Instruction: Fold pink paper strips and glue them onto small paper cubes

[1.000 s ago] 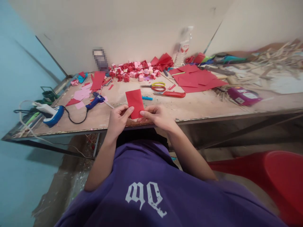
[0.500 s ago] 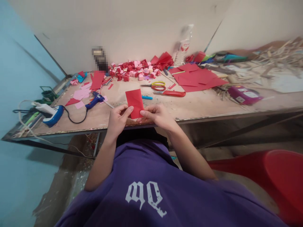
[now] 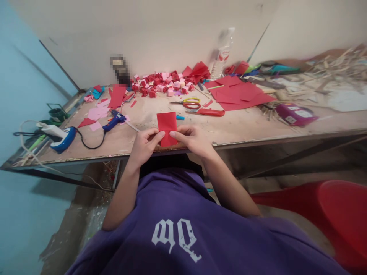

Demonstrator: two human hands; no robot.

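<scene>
A small rectangle of red paper (image 3: 167,123) stands upright between my hands at the table's front edge. My left hand (image 3: 146,144) pinches its left side, thumb on the near face. On the opposite side my right hand (image 3: 192,140) grips it the same way, with the fingers behind the sheet hidden. A faint crease crosses the paper at thumb height. Just behind it lie a blue stick-like piece (image 3: 180,118), scissors with yellow and red handles (image 3: 191,103) and a red-handled utility knife (image 3: 210,112).
Along the wall sits a heap of small red and pink paper cubes (image 3: 160,84). Red sheets (image 3: 237,93) lie at the back right beside a plastic bottle (image 3: 222,57). A blue glue gun (image 3: 114,121) with its cord and a power strip (image 3: 63,140) occupy the left. A red chair (image 3: 341,214) stands at right.
The red paper has turned from a slight tilt to straight and shifted a little right. Both thumbs now press on it at about the same height, nearer its middle.
</scene>
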